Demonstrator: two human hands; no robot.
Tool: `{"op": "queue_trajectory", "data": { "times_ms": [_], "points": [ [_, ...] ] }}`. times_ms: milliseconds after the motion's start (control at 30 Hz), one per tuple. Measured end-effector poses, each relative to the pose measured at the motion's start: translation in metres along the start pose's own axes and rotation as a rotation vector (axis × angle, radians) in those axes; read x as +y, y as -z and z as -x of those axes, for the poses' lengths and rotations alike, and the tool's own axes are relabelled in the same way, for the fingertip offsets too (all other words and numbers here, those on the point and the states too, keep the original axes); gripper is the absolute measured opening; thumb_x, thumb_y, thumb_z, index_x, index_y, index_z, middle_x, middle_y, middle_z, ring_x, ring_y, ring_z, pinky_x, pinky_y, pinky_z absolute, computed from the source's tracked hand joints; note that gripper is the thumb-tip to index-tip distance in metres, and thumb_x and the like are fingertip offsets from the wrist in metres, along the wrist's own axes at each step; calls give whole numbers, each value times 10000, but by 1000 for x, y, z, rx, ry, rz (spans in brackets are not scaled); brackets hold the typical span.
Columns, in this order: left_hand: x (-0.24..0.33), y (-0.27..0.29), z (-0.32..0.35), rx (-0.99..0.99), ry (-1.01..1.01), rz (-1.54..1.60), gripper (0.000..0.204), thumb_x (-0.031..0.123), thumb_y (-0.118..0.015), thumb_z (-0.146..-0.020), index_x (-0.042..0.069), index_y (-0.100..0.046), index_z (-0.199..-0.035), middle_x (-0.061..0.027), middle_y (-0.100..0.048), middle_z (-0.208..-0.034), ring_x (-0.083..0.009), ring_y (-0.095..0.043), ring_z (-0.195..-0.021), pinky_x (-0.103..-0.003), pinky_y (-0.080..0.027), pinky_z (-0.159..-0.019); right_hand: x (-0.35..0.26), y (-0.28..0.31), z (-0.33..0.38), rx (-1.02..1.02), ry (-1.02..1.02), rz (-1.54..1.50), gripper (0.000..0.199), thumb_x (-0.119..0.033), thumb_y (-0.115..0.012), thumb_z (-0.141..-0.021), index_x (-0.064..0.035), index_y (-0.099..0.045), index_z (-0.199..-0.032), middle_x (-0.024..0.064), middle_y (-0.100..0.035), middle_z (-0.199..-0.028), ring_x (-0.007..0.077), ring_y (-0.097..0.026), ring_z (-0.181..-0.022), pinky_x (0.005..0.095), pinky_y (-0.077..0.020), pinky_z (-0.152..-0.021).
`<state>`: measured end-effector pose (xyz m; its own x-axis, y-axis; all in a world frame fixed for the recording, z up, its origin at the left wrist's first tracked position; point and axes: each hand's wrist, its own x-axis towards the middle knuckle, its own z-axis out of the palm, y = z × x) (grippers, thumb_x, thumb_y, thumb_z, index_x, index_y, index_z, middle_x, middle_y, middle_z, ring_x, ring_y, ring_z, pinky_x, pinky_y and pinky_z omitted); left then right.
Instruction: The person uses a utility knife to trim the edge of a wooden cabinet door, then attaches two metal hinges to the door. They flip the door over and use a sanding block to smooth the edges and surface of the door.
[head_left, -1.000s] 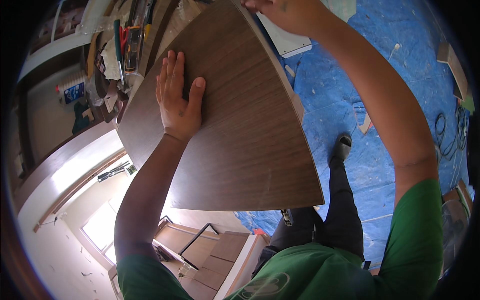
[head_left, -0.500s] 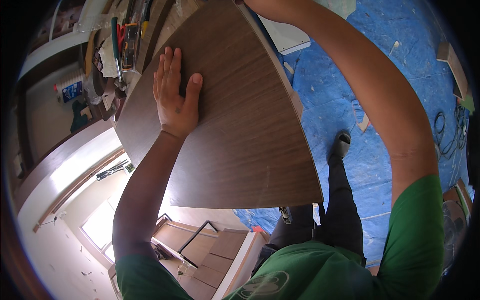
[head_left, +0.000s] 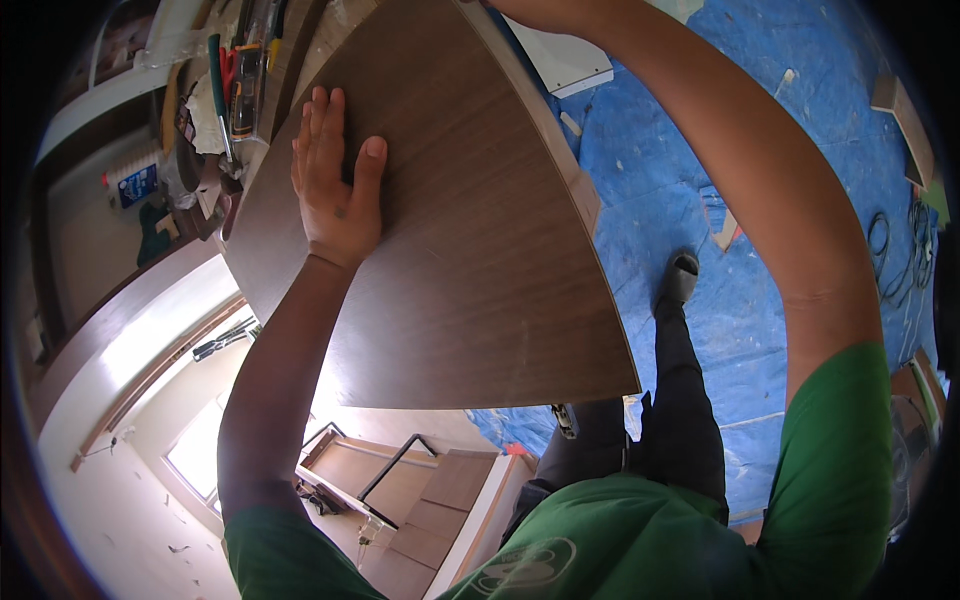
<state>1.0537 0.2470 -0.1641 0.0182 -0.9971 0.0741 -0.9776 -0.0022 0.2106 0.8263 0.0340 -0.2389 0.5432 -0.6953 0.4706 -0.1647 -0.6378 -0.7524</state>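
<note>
A large brown wood-grain panel (head_left: 460, 230) fills the middle of the view, its face toward me. Flat on that face, toward its left side, lies my left hand (head_left: 338, 185), fingers stretched up and thumb apart. My right hand (head_left: 540, 12) reaches to the panel's far right edge, at the top of the view. The picture's edge cuts off most of its fingers, but it appears to grip the panel there. A small metal fitting, like a hinge (head_left: 566, 420), sticks out below the panel's near edge.
Blue sheeting (head_left: 650, 150) covers the floor, where my slippered foot (head_left: 679, 276) stands. Hand tools (head_left: 243, 90) lie at upper left, near a shelf with a bottle (head_left: 132, 183). A white board (head_left: 560, 60) sits beyond the panel; a cable (head_left: 905, 255) lies at right.
The panel and my left hand on it have shifted slightly left in the view. The left hand stays flat on the panel; the right stays at its far edge.
</note>
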Motion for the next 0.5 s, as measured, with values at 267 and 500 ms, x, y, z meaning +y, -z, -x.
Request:
{"op": "queue_trajectory", "data": {
  "times_ms": [267,500],
  "points": [
    [5,2,-3,20,-46,-62,609,351,-510,-1063,44,-391,-1575,-216,-371,-1627,-388,-295,-1535,-471,-238,-1238,-41,37,67,-145,42,-86,75,-49,-623,-851,-13,-671,-896,209,-682,-835,379,-684,-783,458,-510,-672],
    [3,2,1,26,-31,-64,610,355,-526,-1055,43,-406,-1566,-220,-376,-1622,-387,-298,-1534,-467,-236,-1242,-98,68,153,-442,100,225,244,-6,-687,-889,-116,-706,-1106,86,-718,-935,235,-725,-894,364,-596,-762]
  ]
}}
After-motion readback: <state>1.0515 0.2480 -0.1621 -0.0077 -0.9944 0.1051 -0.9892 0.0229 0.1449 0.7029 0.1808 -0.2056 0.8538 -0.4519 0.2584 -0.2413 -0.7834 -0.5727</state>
